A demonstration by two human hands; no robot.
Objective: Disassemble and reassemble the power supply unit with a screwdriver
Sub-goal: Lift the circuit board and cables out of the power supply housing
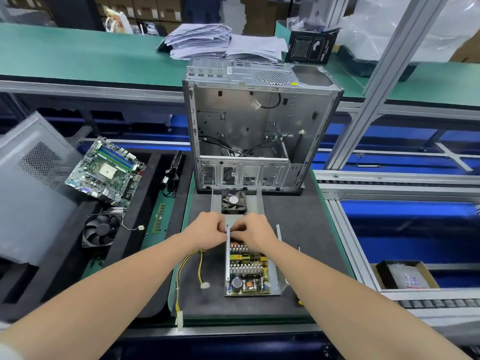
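The power supply unit (249,268) is lying open on the black mat (298,219) in front of the person, and its circuit board, coils and heat sinks are showing. Its cover (255,201), with the small fan on it, is lying just beyond, near the foot of the empty computer case (259,131). So the opening part is looking done, and I judge that the work is now somewhere in the middle; closing the unit and putting back the screws is still waiting. Both hands are meeting at the far end of the unit. The left hand (207,228) is pinching the far end of the left wall with bent fingers. The right hand (255,231) is also bending its fingers at this same corner, but what it is holding I cannot tell. No hand is holding a tool; a yellow piece beside the right forearm may be the screwdriver (300,302), mostly hidden. The yellow cables (189,261) are trailing on the left of the unit and could be getting caught under the cover. A motherboard (104,170) and a loose fan (100,229) are lying well apart on the left.
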